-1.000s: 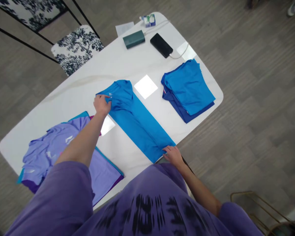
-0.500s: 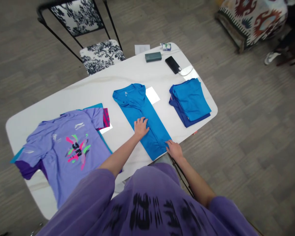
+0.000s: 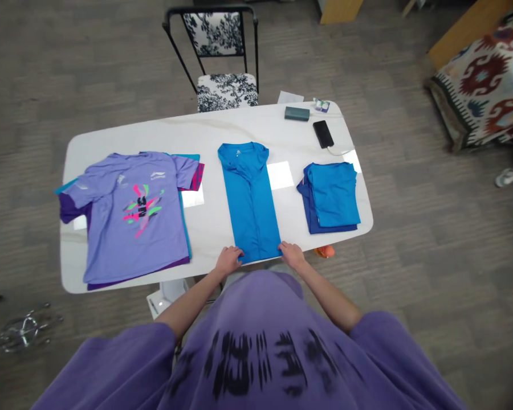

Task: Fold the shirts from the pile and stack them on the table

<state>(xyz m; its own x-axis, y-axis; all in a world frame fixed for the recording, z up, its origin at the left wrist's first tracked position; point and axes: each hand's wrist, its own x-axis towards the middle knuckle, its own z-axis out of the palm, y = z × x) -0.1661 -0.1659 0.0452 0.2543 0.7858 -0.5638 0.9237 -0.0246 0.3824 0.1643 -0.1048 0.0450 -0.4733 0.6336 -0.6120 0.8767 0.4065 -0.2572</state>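
Observation:
A bright blue shirt (image 3: 250, 199), folded lengthwise into a long narrow strip, lies across the middle of the white table (image 3: 222, 128) with its collar at the far end. My left hand (image 3: 228, 261) grips the strip's near left corner at the table's front edge. My right hand (image 3: 291, 254) grips the near right corner. Both hands have their fingers curled onto the hem.
A pile of flat shirts topped by a lilac printed one (image 3: 134, 213) lies at the left. A stack of folded blue shirts (image 3: 331, 196) sits at the right. A phone (image 3: 323, 133) and power bank (image 3: 296, 113) lie at the far right; a patterned chair (image 3: 222, 85) stands behind.
My left hand has come back from the collar, along the strip, to the near left corner. My right hand has stayed at the near right corner. My view has risen and turned square to the table.

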